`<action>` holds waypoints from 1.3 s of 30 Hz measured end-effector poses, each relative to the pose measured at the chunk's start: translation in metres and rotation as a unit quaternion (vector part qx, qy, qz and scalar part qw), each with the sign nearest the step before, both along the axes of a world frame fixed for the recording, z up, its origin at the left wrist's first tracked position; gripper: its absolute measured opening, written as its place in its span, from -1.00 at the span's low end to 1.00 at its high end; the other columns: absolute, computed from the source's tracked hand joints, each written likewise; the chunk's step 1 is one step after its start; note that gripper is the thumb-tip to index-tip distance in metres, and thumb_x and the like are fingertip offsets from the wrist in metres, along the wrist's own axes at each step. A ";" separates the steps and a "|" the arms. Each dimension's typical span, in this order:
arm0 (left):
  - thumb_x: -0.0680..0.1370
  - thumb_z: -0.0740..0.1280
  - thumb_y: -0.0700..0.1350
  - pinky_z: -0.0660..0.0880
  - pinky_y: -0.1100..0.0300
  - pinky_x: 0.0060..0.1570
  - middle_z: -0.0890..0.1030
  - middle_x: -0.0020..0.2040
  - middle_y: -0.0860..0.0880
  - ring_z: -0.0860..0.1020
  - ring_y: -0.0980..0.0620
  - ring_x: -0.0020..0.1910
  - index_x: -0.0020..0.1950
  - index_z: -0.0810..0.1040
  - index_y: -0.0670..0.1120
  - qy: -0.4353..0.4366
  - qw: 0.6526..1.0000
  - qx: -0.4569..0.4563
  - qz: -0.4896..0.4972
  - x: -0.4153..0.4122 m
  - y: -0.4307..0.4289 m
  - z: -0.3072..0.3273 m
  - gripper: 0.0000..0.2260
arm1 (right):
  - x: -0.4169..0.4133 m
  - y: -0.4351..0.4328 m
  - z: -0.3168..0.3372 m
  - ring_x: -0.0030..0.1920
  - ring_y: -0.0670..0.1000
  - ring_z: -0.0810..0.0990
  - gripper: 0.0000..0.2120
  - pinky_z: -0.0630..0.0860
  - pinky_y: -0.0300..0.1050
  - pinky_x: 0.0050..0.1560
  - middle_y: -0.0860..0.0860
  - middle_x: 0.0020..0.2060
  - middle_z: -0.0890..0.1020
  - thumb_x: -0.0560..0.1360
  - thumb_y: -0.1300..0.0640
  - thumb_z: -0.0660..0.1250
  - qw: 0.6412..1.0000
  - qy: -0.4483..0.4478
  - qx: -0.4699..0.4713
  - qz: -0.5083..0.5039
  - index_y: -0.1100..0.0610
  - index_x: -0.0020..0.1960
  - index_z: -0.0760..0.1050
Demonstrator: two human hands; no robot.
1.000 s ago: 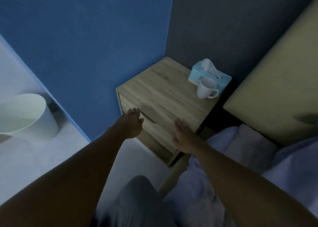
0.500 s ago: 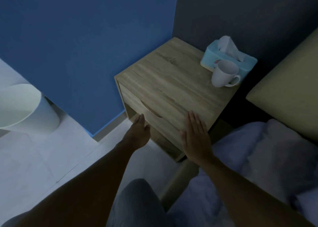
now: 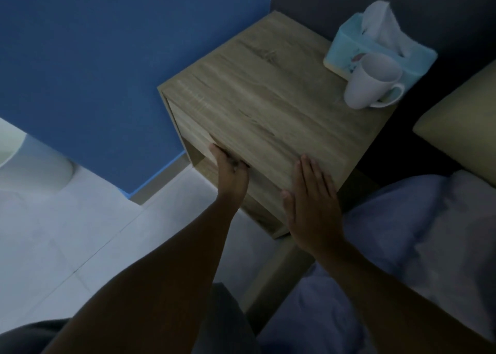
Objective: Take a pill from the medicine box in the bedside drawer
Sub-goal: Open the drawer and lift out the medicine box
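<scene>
A wooden bedside table [image 3: 268, 96] stands in the corner between a blue wall and a dark wall. Its drawer front [image 3: 189, 132] is closed, so the medicine box is hidden. My left hand [image 3: 230, 174] is at the drawer's recessed handle, with the fingertips curled into the slot under the top edge. My right hand [image 3: 311, 203] lies flat, fingers apart, on the near right corner of the table top and holds nothing.
A white mug [image 3: 370, 81] and a light blue tissue box [image 3: 346, 47] stand at the table's far right corner. A bed with pale bedding [image 3: 429, 233] and a beige headboard [image 3: 461, 123] lies to the right. A white bin [image 3: 32, 163] stands on the floor at left.
The view has moved closer over the table. My left hand rose from below the drawer front and hooked its fingers into the handle slot. My right hand stays flat on the table corner.
</scene>
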State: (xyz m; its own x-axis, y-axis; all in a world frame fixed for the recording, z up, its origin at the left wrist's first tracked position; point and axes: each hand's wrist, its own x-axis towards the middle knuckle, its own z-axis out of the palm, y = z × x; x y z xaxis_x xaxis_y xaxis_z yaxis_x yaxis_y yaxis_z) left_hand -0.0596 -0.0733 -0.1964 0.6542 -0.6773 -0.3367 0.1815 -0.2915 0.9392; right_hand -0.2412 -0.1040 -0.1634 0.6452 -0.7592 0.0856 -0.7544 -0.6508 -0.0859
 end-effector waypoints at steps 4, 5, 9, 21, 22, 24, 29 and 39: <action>0.61 0.22 -0.12 0.20 0.20 0.29 0.06 0.60 0.01 0.20 0.14 0.37 0.57 -0.34 0.08 0.036 0.999 -0.011 -0.008 0.006 -0.001 -0.008 -0.21 | 0.000 -0.001 -0.003 0.59 0.13 0.15 -0.41 0.17 0.16 0.54 0.17 0.58 0.21 0.65 -0.07 0.00 1.000 -0.009 -0.005 -0.001 0.24 0.58 0.17; 0.61 0.24 -0.13 0.21 0.17 0.30 0.06 0.60 0.02 0.20 0.14 0.38 0.56 -0.35 0.09 0.042 0.999 -0.014 -0.015 0.008 0.001 -0.008 -0.19 | 0.000 -0.001 -0.003 0.59 0.13 0.14 -0.41 0.16 0.16 0.54 0.17 0.58 0.20 0.65 -0.07 -0.02 1.000 -0.010 -0.003 -0.002 0.24 0.58 0.16; 0.59 0.26 -0.14 0.20 0.08 0.38 0.04 0.60 0.03 0.12 -0.03 0.53 0.54 -0.39 0.13 0.061 0.998 -0.017 -0.020 0.012 0.008 -0.006 -0.15 | 0.000 -0.001 -0.004 0.59 0.12 0.13 -0.40 0.13 0.13 0.56 0.15 0.59 0.19 0.64 -0.07 -0.04 1.000 -0.015 0.002 -0.002 0.22 0.59 0.13; 0.59 0.29 -0.01 0.28 -0.09 0.38 0.07 0.60 0.03 0.18 -0.11 0.52 0.55 -0.31 0.19 0.074 0.996 0.004 -0.041 0.028 0.081 -0.009 -0.18 | -0.001 -0.009 -0.008 0.60 0.12 0.08 -0.37 0.01 0.09 0.55 0.12 0.60 0.14 0.63 -0.14 -0.13 0.999 -0.009 0.028 0.012 0.16 0.61 0.05; 0.59 0.28 -0.01 0.30 -0.08 0.37 0.07 0.60 0.03 0.19 -0.11 0.52 0.55 -0.32 0.19 0.074 0.996 0.006 -0.042 0.030 0.089 -0.008 -0.18 | -0.001 -0.010 -0.008 0.59 0.14 0.12 -0.37 0.05 0.10 0.54 0.14 0.59 0.17 0.63 -0.13 -0.10 1.000 -0.006 0.024 0.012 0.17 0.60 0.08; 0.60 0.29 -0.03 0.32 -0.07 0.35 0.06 0.60 0.02 0.20 -0.11 0.51 0.56 -0.32 0.17 0.077 0.996 0.009 -0.042 0.033 0.105 -0.007 -0.18 | -0.001 -0.010 -0.007 0.57 0.18 0.17 -0.37 0.12 0.15 0.52 0.17 0.57 0.22 0.62 -0.11 -0.05 1.000 0.003 0.019 0.012 0.21 0.59 0.14; 0.60 0.29 -0.05 0.28 -0.09 0.38 0.07 0.60 0.02 0.20 -0.10 0.51 0.56 -0.31 0.16 0.085 0.995 0.016 -0.048 0.041 0.140 -0.011 -0.18 | 0.001 -0.009 -0.005 0.57 0.19 0.17 -0.35 0.12 0.18 0.52 0.18 0.57 0.22 0.59 -0.12 -0.06 0.999 0.006 0.038 0.006 0.21 0.59 0.14; 0.60 0.30 -0.07 0.21 -0.15 0.43 0.07 0.60 0.08 0.15 -0.07 0.54 0.57 -0.25 0.17 0.064 0.997 0.034 -0.040 0.046 0.193 -0.009 -0.20 | 0.002 -0.008 -0.001 0.59 0.17 0.11 -0.36 0.05 0.17 0.55 0.16 0.59 0.18 0.61 -0.10 -0.03 0.998 0.002 0.064 0.000 0.18 0.61 0.08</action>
